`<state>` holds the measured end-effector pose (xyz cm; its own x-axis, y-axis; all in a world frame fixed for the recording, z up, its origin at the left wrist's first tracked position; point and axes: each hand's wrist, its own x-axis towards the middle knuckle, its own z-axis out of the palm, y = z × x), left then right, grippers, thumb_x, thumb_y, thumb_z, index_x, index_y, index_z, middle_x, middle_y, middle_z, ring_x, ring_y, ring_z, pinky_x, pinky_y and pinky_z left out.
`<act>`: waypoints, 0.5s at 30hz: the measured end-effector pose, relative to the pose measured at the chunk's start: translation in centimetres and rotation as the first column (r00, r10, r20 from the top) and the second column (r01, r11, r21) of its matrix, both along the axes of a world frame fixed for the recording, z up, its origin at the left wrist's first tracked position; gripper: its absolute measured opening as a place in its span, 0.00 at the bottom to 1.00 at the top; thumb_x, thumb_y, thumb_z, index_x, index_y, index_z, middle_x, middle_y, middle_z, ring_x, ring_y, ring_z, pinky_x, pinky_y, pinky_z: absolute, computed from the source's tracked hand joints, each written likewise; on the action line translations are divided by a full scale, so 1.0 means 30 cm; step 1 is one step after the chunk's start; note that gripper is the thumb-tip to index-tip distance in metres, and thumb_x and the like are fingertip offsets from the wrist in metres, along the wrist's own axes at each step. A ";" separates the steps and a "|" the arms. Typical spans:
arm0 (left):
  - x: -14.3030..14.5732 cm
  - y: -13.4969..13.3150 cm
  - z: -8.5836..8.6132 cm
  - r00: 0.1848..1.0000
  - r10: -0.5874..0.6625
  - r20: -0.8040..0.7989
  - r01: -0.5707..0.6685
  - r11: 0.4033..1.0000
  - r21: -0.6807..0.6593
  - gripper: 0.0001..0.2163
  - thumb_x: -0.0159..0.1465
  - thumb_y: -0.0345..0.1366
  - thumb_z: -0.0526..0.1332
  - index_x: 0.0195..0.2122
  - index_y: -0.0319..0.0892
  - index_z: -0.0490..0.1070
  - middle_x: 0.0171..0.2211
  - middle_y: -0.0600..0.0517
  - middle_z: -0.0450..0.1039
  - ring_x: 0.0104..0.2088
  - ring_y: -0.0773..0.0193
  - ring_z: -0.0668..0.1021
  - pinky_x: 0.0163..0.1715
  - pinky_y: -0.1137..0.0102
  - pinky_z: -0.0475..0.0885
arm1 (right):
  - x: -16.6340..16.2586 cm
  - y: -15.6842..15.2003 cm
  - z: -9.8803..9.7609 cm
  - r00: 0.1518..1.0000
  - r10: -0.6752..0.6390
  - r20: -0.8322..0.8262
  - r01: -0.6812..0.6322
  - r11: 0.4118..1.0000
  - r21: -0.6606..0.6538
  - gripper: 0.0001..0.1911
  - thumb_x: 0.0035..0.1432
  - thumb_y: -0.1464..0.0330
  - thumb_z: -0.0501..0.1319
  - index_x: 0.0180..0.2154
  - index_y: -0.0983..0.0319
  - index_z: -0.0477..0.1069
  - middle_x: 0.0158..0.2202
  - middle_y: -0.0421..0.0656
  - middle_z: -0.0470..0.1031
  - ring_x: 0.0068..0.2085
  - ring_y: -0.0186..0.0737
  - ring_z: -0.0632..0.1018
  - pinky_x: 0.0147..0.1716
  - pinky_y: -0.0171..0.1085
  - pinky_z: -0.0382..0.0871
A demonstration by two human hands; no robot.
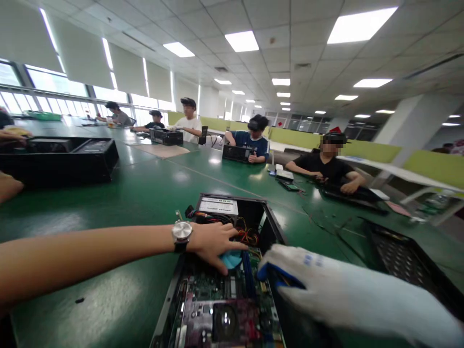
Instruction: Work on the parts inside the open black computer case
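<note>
An opened desktop computer case (166, 302) lies in front of me with its insides showing. My left hand (217, 241), bare and with a watch at the wrist, reaches into it with fingers spread. Under its palm is a light-blue piece (232, 259), mostly covered. Coloured cables (248, 237) bunch beyond the fingertips, below a labelled power supply (218, 205). My right hand (286, 270), in a white glove with blue on the fingers, is curled at the right side of the motherboard (210, 282). What its fingers hold, if anything, is hidden.
A perforated black panel (402, 256) lies at the right, near loose wires (340, 237). Another black case (58, 159) stands at the left, beside a person's hand (9, 186). Several people work around the green table (145, 193). A small dark piece (79, 300) lies at the lower left.
</note>
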<state>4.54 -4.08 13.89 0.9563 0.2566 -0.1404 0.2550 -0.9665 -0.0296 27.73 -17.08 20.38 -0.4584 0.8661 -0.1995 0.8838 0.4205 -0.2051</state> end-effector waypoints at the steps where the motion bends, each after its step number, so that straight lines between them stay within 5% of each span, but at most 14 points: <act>1: 0.015 0.054 -0.032 0.998 -0.031 -0.063 0.032 0.999 0.007 0.38 0.62 0.57 0.66 0.70 0.51 0.58 0.67 0.35 0.62 0.63 0.37 0.69 0.56 0.47 0.69 | -0.029 0.054 -0.006 0.996 0.025 0.081 -0.020 0.997 -0.070 0.22 0.60 0.69 0.58 0.56 0.58 0.73 0.52 0.50 0.78 0.51 0.51 0.80 0.50 0.44 0.74; 6: 0.079 0.148 -0.084 0.984 -0.116 -0.132 0.116 0.993 -0.008 0.41 0.57 0.59 0.67 0.68 0.47 0.60 0.63 0.33 0.66 0.59 0.35 0.72 0.54 0.40 0.68 | -0.120 0.227 -0.061 0.876 0.116 0.468 -0.061 0.990 -0.130 0.21 0.58 0.71 0.64 0.54 0.65 0.74 0.53 0.56 0.78 0.53 0.58 0.80 0.49 0.45 0.74; 12: 0.056 0.094 -0.052 0.936 -0.339 -0.094 0.351 0.916 0.196 0.44 0.46 0.56 0.75 0.63 0.47 0.67 0.56 0.34 0.70 0.57 0.38 0.71 0.59 0.35 0.60 | -0.093 0.281 -0.113 0.832 0.193 0.520 -0.209 0.978 -0.029 0.20 0.61 0.67 0.65 0.54 0.64 0.74 0.52 0.55 0.79 0.52 0.59 0.80 0.45 0.47 0.76; 15: 0.016 0.086 -0.020 0.944 -0.328 -0.028 0.325 0.919 0.224 0.42 0.46 0.55 0.75 0.61 0.48 0.69 0.58 0.35 0.69 0.58 0.36 0.70 0.63 0.34 0.55 | -0.092 0.307 -0.141 0.863 0.162 0.478 -0.158 0.986 -0.049 0.20 0.57 0.69 0.68 0.52 0.63 0.76 0.51 0.56 0.80 0.50 0.58 0.81 0.44 0.47 0.76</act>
